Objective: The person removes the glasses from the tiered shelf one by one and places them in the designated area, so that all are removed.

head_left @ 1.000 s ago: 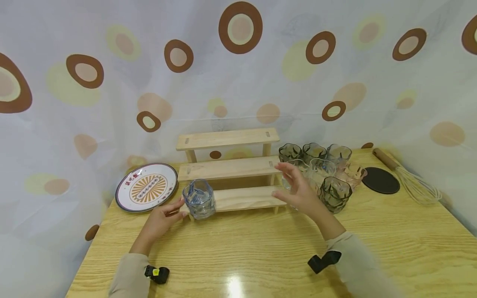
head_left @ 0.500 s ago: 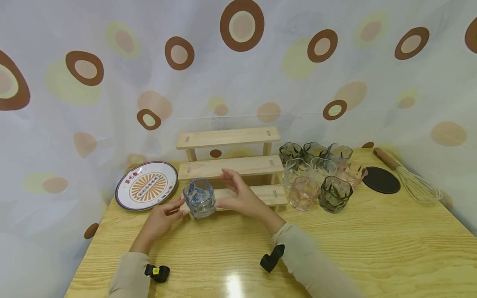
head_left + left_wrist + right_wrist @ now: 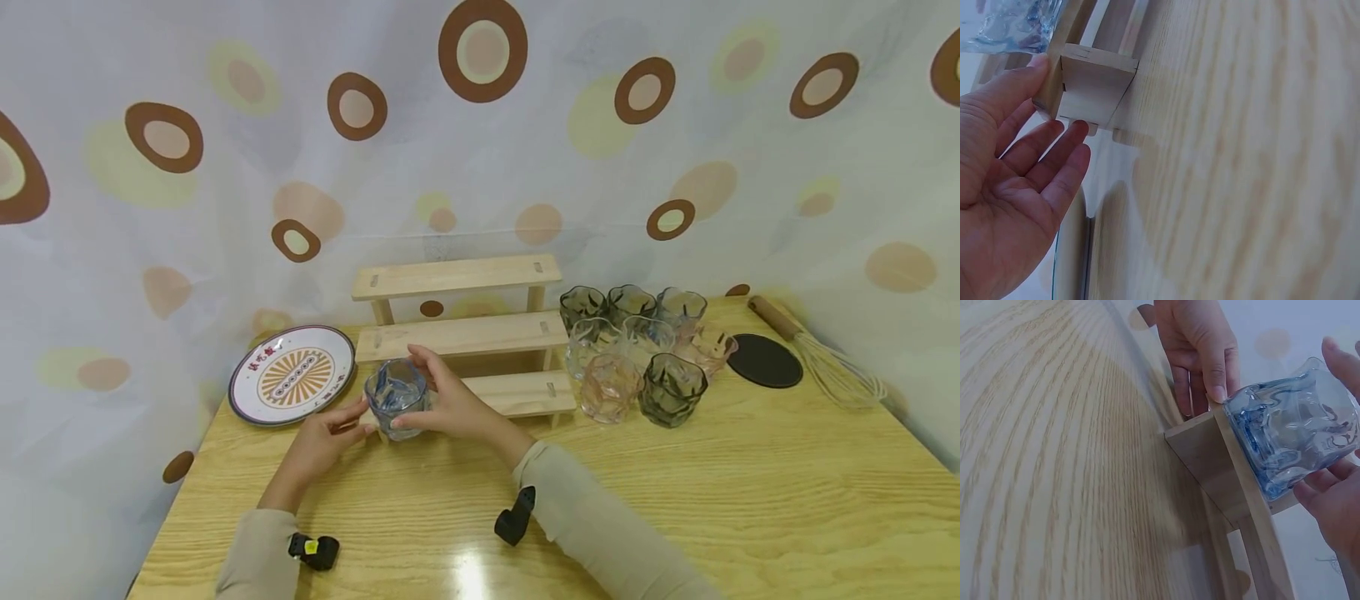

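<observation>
A blue-tinted glass (image 3: 396,392) stands upright on the left end of the lowest board of a three-tier wooden shelf (image 3: 517,393). My right hand (image 3: 457,408) is curled round the glass from the right, its thumb in front and fingers behind. In the right wrist view, fingertips touch the side of the glass (image 3: 1291,428). My left hand (image 3: 322,446) holds the left end of that lowest board. The left wrist view has its thumb on the board's edge (image 3: 1054,90) beside the glass, the other fingers below.
A patterned plate (image 3: 292,375) leans left of the shelf. To the right stand several glasses, among them a pink one (image 3: 609,388) and a dark green one (image 3: 672,390). Beyond them are a black round mat (image 3: 765,360) and a whisk (image 3: 825,358). A patterned cloth (image 3: 480,167) hangs behind.
My right hand has moved left from beside the group of glasses and closed round the blue-tinted glass. The left hand and the glass have stayed in place.
</observation>
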### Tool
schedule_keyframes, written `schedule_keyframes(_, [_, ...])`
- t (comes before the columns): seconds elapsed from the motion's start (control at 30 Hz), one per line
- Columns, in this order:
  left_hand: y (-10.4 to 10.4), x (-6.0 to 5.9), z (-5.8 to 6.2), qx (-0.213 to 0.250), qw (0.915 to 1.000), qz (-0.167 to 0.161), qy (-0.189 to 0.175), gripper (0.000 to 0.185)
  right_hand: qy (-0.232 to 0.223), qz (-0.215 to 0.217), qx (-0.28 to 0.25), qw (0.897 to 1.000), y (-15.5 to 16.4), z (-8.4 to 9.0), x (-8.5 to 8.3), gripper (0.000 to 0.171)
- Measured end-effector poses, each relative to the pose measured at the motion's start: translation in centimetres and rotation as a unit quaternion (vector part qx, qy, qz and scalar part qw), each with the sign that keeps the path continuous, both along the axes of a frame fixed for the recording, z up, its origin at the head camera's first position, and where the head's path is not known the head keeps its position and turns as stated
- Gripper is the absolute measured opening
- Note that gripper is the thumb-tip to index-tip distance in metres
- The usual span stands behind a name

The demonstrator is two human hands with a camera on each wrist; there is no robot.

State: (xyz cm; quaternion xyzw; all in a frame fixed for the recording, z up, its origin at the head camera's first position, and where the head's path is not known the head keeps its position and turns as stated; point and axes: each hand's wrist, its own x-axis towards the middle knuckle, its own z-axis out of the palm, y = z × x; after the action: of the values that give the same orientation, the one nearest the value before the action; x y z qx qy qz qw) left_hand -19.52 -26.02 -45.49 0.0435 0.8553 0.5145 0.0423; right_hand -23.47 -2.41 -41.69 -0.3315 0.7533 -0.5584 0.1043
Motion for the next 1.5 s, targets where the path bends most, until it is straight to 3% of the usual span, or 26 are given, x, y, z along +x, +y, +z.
schedule_keyframes(0.47, [0.0,0.0,0.3,0.0,1.0,0.006,-0.008,0.05,0.009,-0.008,-0.022,1.0,-0.5,-0.2,-0.1,0.089])
schedule_keyframes(0.83, [0.0,-0.1,0.0,0.015,0.9999,0.004,-0.006,0.048,-0.008,-0.056,-0.028,0.998,1.4,-0.5,0.2,0.085])
schedule_keyframes(1.07, [0.2,0.0,0.1,0.012,0.9998,0.006,-0.014,0.049,-0.003,-0.077,-0.073,0.994,4.7,0.6,-0.3,0.082])
schedule_keyframes(1.5, [-0.1,0.1,-0.2,-0.008,0.9998,0.007,-0.017,0.054,-0.006,-0.157,-0.105,0.982,14.9,5.2,-0.6,0.075])
